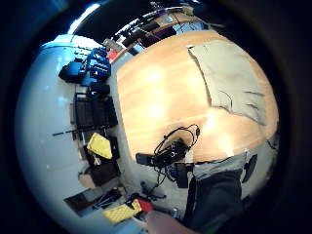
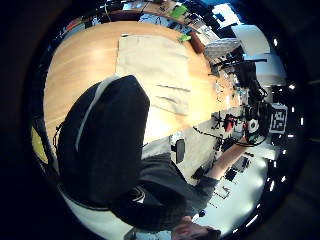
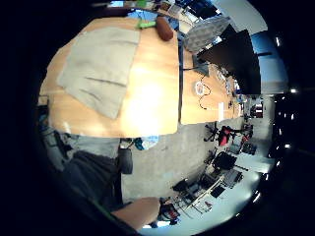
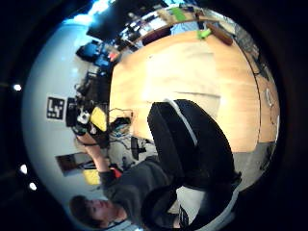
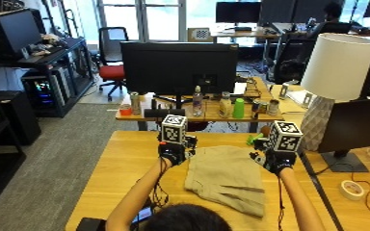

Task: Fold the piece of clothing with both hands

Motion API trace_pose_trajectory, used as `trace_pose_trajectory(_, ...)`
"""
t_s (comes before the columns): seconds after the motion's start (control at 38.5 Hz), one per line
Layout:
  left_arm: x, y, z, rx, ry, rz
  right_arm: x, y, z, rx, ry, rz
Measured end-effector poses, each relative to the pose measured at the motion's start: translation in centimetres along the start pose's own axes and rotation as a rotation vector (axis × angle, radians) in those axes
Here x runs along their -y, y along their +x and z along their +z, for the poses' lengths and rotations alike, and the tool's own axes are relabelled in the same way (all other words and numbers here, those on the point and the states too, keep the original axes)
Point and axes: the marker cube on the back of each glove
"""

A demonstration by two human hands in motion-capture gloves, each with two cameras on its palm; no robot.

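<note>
wooden table (image 5: 127, 159) | beige garment (image 5: 227, 178) flat | hands raised above

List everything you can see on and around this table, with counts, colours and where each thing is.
Piece of clothing: one, beige, flat on the wooden table.
Monitor: one, black, on the desk behind the table.
Bottles: several, one of them green, beside the monitor.
Lamp: one, white shade, right of the table.
Tape roll: one, white, on the right-hand desk.
Left hand: black glove, raised above the table.
Right hand: black glove, raised above the table.
</note>
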Motion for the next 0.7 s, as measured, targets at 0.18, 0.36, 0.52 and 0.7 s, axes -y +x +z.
trace_pose_trajectory(0.18, 0.0, 0.9, -0.6, -0.002, -0.005, 0.064, -2.1, 0.0, -1.5, -0.084, -0.024, -0.013)
trace_pose_trajectory(0.36, 0.0, 1.3, -0.8, -0.023, -0.013, 0.072, -2.4, 0.0, -2.3, -0.084, -0.018, -0.019)
trace_pose_trajectory(0.52, 0.2, 1.9, -0.7, -0.015, -0.009, 0.091, -2.7, 0.8, -3.4, -0.093, -0.018, 0.011)
trace_pose_trajectory(0.7, 1.3, 2.7, 2.1, 0.077, -0.068, 0.147, -1.3, 2.4, -1.0, -0.128, -0.066, 0.035)
